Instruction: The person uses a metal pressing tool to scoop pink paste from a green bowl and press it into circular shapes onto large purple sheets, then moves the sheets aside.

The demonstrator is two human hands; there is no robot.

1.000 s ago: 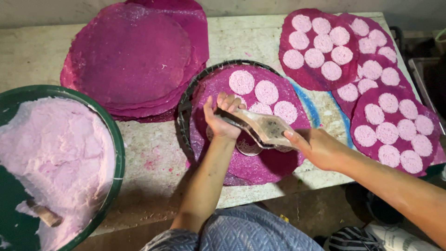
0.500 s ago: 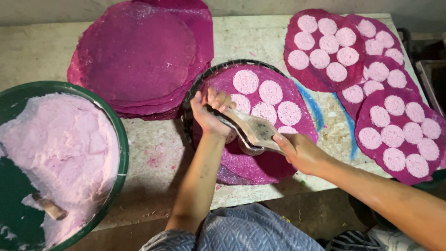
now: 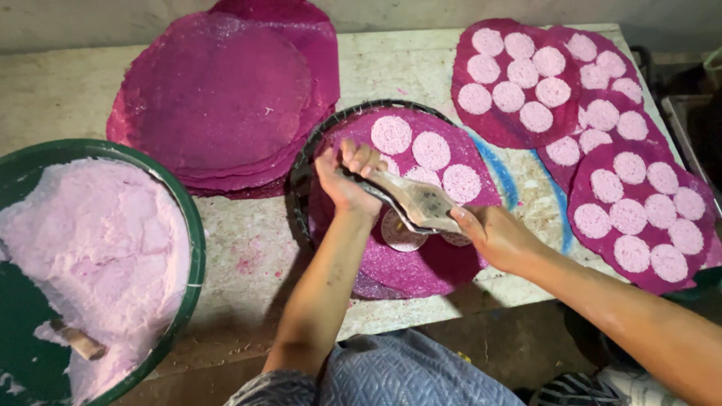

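Centrally, both hands work over a magenta sheet (image 3: 421, 259) that lies in a dark-rimmed round tray (image 3: 301, 169) on the worn, pale stone table (image 3: 256, 248). The left hand (image 3: 347, 179) curls shut on the far end of a flat, smeared scraper blade (image 3: 414, 201); the right hand (image 3: 492, 234) closes on its near end, so the blade slants across the sheet. Under the blade sits a round ring mould (image 3: 400, 234), partly hidden. Three pale pink, grainy discs (image 3: 430, 150) already dot the sheet's far half; its near half is bare.

To the left, a green basin (image 3: 192, 248) holds soft, lumpy pink paste (image 3: 83, 248) with a wooden handle (image 3: 75, 342) poking from it. Behind, a stack of plain, matte magenta sheets (image 3: 218, 98) overlaps the tray's rim. To the right, filled sheets (image 3: 587, 143) crowded with pink discs overlap one another and reach the table's right edge. Bare tabletop shows between basin and tray, and along the near edge.
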